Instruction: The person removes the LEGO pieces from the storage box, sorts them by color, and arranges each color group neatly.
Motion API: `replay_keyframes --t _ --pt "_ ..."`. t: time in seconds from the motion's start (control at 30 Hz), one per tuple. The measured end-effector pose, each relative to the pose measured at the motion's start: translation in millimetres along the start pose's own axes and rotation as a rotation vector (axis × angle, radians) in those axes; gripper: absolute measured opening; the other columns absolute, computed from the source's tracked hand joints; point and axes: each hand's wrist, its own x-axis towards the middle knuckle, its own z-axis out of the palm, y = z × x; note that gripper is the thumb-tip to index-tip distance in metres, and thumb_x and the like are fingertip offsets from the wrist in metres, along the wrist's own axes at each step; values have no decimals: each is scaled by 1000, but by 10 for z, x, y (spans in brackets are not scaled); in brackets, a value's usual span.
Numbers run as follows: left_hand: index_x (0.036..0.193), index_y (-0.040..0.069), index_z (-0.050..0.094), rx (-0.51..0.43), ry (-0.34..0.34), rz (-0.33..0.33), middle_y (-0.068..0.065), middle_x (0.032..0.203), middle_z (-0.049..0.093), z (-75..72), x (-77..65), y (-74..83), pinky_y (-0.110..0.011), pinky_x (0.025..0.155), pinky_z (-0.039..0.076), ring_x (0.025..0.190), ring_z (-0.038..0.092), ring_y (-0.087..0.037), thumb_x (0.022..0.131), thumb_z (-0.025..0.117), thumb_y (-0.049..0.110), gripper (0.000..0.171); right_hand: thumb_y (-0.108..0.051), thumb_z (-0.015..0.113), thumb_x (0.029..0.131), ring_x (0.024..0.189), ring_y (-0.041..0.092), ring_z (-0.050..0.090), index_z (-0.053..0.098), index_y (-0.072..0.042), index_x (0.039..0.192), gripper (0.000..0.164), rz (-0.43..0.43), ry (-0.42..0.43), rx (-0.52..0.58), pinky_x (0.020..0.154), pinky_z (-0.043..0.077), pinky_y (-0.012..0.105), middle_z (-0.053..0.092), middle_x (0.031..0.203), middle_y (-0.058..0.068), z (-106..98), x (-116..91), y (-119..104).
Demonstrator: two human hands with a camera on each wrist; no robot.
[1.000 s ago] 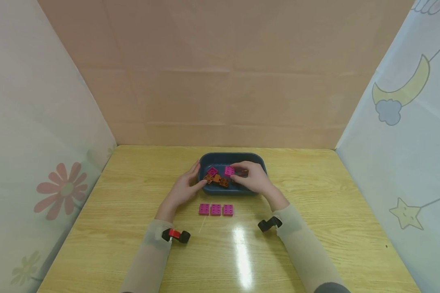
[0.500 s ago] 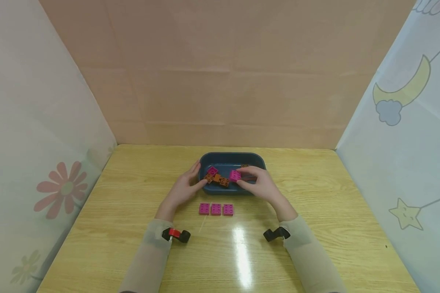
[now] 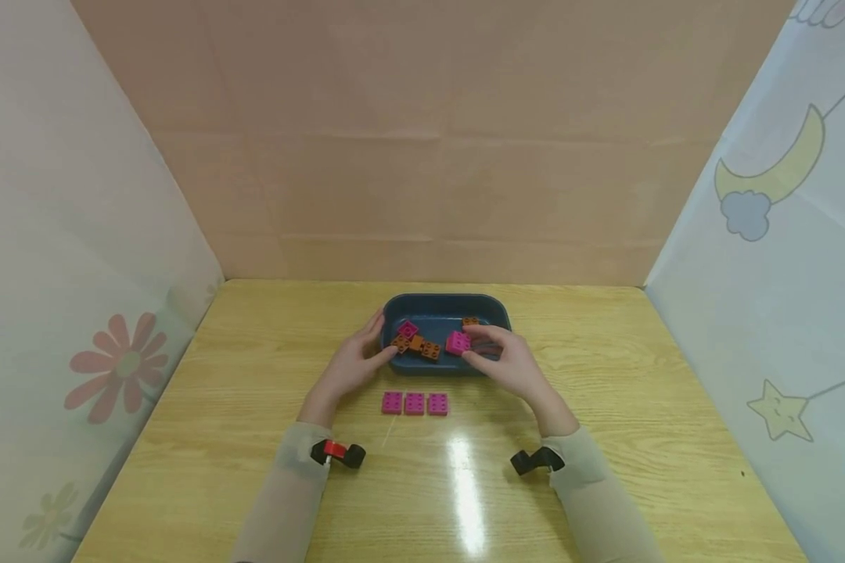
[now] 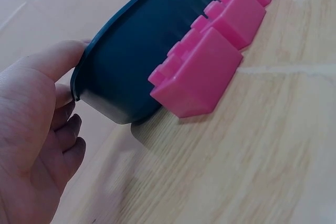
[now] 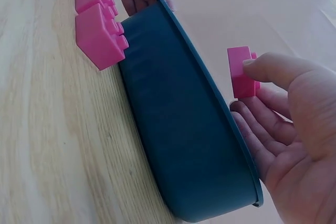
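My right hand pinches a pink toy building brick between thumb and fingers, above the right half of a dark blue plastic bin. In the right wrist view that brick shows above the bin's rim, studs facing the palm. My left hand holds the bin at its left end, thumb over the rim and fingers along the outside. Inside the bin lie another pink brick and several orange-brown bricks, one of them apart at the back right.
Three pink bricks stand side by side in a row on the wooden table, just in front of the bin. A tan sheet rises behind the table, with patterned white sheets on both sides.
My right hand has moved right and slightly nearer with the pink brick, uncovering the orange-brown brick at the bin's back right. My left hand stays on the bin.
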Motion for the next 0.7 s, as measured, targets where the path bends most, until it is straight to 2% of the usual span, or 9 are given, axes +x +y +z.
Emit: replay_keyframes --t 0.27,0.7 --pt "168 7 28 6 -5 -1 -6 179 17 11 0 -12 -49 130 18 162 18 -28 106 64 52 84 -14 81 98 111 28 73 73 -9 134 37 -8 -9 0 95 61 44 72 130 7 -20 -60 -16" --pt "168 6 28 6 7 -1 -8 179 17 3 -11 12 -52 130 17 162 17 -29 107 65 48 83 -10 83 96 111 29 73 75 -10 132 37 -28 -35 10 95 61 34 72 131 7 -17 -160 -23"
